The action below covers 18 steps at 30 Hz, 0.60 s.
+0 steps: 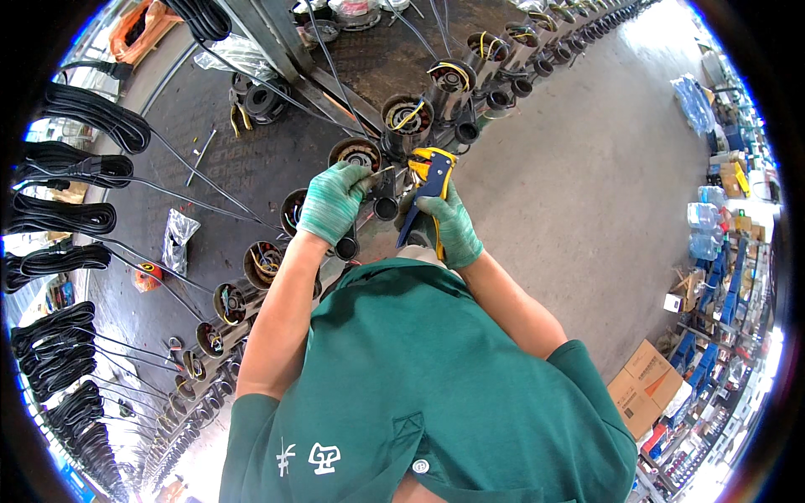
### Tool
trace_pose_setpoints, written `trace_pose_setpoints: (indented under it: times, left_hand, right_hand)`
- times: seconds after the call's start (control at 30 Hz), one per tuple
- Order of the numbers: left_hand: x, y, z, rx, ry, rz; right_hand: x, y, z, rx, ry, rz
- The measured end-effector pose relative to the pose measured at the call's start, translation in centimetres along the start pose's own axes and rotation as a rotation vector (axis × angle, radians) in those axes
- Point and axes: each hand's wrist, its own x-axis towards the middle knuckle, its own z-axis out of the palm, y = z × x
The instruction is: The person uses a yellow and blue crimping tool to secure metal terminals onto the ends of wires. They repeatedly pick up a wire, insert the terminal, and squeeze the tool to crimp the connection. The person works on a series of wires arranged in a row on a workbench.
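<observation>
Right hand (450, 222) clenches the wire stripper (428, 178); left hand (334, 201) pinches a motor lead (384, 172). Risk: a misaligned lead could get nicked strands.

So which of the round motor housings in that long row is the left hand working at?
The motor housing just above the left hand, whose fingers pinch a wire at its rim. The next housing up the row sits beyond the yellow-and-blue stripping tool.

Bright, even daylight; blown-out glare along the left and lower-right rim. Sharp centre, strong fisheye bending, dark vignette corners, soft shadows.
</observation>
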Motion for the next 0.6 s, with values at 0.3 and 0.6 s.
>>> trace_pose_setpoints:
  times: [0.3, 0.6]
  left_hand:
    - [0.4, 0.9, -1.9, -0.33, -0.091, -0.383]
    - [-0.3, 0.2, -1.6, -0.388, -0.014, -0.381]
  right_hand:
    - [3.8, 2.3, 2.2, -0.468, -0.037, -0.257]
    - [4.6, 2.3, 5.0, -0.97, 0.051, -0.273]
